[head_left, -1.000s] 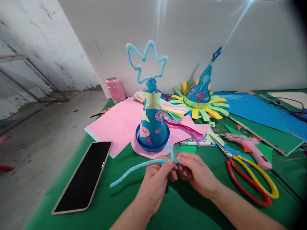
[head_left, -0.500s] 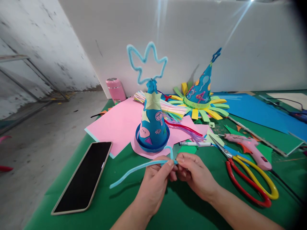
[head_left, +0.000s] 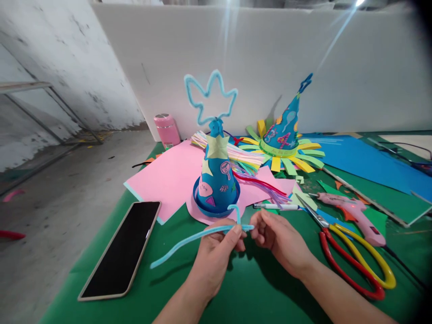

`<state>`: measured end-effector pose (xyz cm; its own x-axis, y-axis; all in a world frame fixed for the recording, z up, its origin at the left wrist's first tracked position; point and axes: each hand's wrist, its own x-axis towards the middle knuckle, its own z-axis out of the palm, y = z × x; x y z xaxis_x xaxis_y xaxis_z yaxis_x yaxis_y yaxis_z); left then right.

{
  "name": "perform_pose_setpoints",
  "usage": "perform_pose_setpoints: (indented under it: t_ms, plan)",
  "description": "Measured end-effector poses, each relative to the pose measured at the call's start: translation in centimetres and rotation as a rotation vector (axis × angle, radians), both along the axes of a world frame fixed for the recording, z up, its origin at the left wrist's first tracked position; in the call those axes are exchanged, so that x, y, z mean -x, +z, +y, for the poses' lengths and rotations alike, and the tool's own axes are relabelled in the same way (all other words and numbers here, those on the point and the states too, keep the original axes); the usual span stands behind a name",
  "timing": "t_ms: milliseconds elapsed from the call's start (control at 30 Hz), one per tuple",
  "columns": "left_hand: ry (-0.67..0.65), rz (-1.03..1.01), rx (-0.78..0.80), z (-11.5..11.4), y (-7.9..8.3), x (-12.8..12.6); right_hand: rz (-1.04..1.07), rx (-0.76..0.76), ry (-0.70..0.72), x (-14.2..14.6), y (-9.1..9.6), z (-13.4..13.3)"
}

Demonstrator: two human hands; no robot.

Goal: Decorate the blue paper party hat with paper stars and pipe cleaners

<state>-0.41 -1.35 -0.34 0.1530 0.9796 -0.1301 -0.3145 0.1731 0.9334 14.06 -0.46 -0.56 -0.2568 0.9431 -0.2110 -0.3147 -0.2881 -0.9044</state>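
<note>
My left hand (head_left: 216, 256) pinches a light blue pipe cleaner (head_left: 182, 246) between thumb and fingers. Its long tail curves out to the left; a short bent piece sticks up above the thumb, hooked at its top. The straight end pokes out rightward, close to the fingertips of my right hand (head_left: 280, 240). That hand is loosely curled with a gap between thumb and fingers, and holds nothing I can see. Just behind my hands stands a blue paper cone hat (head_left: 219, 177) with stars and stickers, topped by a light blue crown-shaped pipe cleaner outline (head_left: 216, 81).
On the left lies a black-screened phone (head_left: 123, 249). To the right are scissors (head_left: 354, 256), a pink glue gun (head_left: 354, 209) and a pen (head_left: 278, 207). Behind are pink paper (head_left: 165, 180), bundled pipe cleaners (head_left: 232, 150), a second cone hat (head_left: 283, 128) and a pink bottle (head_left: 167, 130).
My right hand has come off the end of the pipe cleaner and moved slightly right, baring its tip. My left hand keeps its pinch. The whole view has shifted a little.
</note>
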Motion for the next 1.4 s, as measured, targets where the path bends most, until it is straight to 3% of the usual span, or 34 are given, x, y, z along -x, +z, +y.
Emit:
perform_pose_setpoints:
  t_ms: [300,433,733,1167,1400]
  plan:
    - [-0.031,0.140,-0.087,0.2,-0.6,0.1,-0.328,-0.307,0.014,0.0,1.0,-0.2]
    - [-0.034,0.200,-0.113,0.2,-0.6,0.2,-0.392,-0.314,0.026,0.1,1.1,-0.1]
    - [-0.005,0.250,-0.127,0.3,-0.6,0.3,-0.329,-0.276,0.077,0.1,0.6,0.2]
    - [0.102,0.007,0.033,0.4,-0.3,-0.5,-0.514,-0.565,-0.222,1.2,0.2,-0.4]
    - [0.140,-0.115,0.128,0.4,0.7,-0.6,-0.620,-0.657,-0.213,1.4,-0.3,-0.8]
